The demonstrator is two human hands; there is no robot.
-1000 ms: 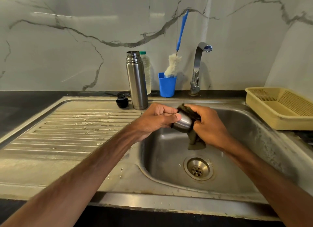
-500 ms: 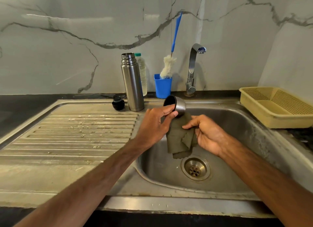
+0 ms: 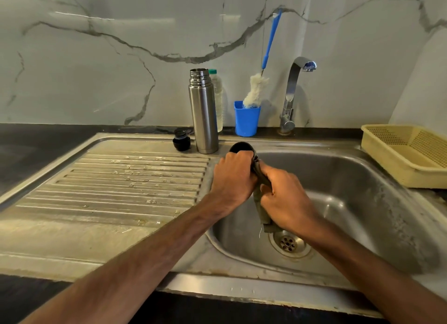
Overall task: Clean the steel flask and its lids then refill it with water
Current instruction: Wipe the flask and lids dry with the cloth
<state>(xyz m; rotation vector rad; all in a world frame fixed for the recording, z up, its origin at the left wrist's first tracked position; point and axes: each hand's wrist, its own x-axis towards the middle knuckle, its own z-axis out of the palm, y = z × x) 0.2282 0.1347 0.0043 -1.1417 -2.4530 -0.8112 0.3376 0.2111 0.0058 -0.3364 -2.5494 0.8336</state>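
- Sink (image 3: 350, 178): steel, set in the dark worktop, with the ribbed drainboard (image 3: 121, 178) to its left. Both hands work over the basin's back left corner, so I judge a dropped part would land in the bowl rather than on the floor.
- Flask (image 3: 203, 115): stands upright and open at the drainboard's back edge, just left of the basin. It looks like rigid steel, probably light if empty. The smooth wall would be slippery when wet, so a full wrap round the mid-body seems the safest hold.
- Cloth (image 3: 262, 215): dark and limp. The right hand (image 3: 285, 198) grips it bunched in curled fingers and presses its top end against the lid, while its tail hangs towards the drain.
- Left hand (image 3: 232, 178): fingers curled round the cup lid (image 3: 242, 146), covering most of it.
- Cup lid: held over the basin's back left corner, with its dark mouth facing away. It is small, stiff and likely slick, so a grip round the wall is better than one on the rim.
- Stopper (image 3: 181, 143): black, sits on the drainboard's back edge just left of the flask. It looks light and is best pinched by its sides.
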